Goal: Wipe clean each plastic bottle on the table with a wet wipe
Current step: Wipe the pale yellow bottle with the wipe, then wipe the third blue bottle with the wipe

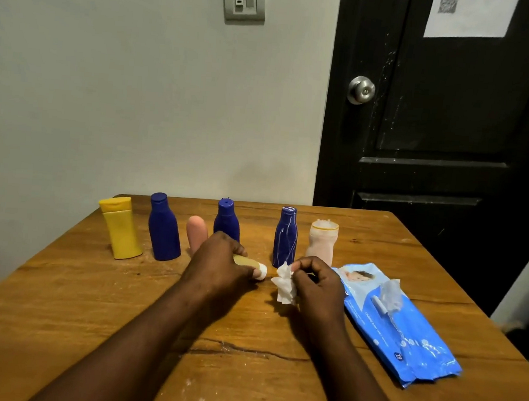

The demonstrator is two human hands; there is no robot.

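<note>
Plainly, the nearest hazard is the row of upright bottles across the middle of the frame. The left hand (220,260) works right in front of the pink bottle (197,231) and the middle blue bottle (227,221), and a quick turn of the wrist while wiping could well tip either of them. The slim blue bottle (285,238) stands just above the wet wipe (283,285) in the picture, so a wide stroke from the right side might knock it over too. The small tan bottle (247,262) is mostly buried in the grip; once it is damp it may slip out and roll across the table (243,372). The wipe is bunched into a wad, which could leave parts of the bottle untouched.

The left hand has its fingers curled around the small tan bottle, holding it sideways low over the table at centre frame, with its white cap pointing toward the right of the frame. The right hand (316,283) pinches the crumpled wipe between thumb and fingertips, its other fingers curled in. Wipe and cap are near each other but appear apart. Further off stand the yellow bottle (121,230), the large blue bottle (163,228) and the pale bottle (321,241); the wipes pack (404,338) lies at lower right.
</note>
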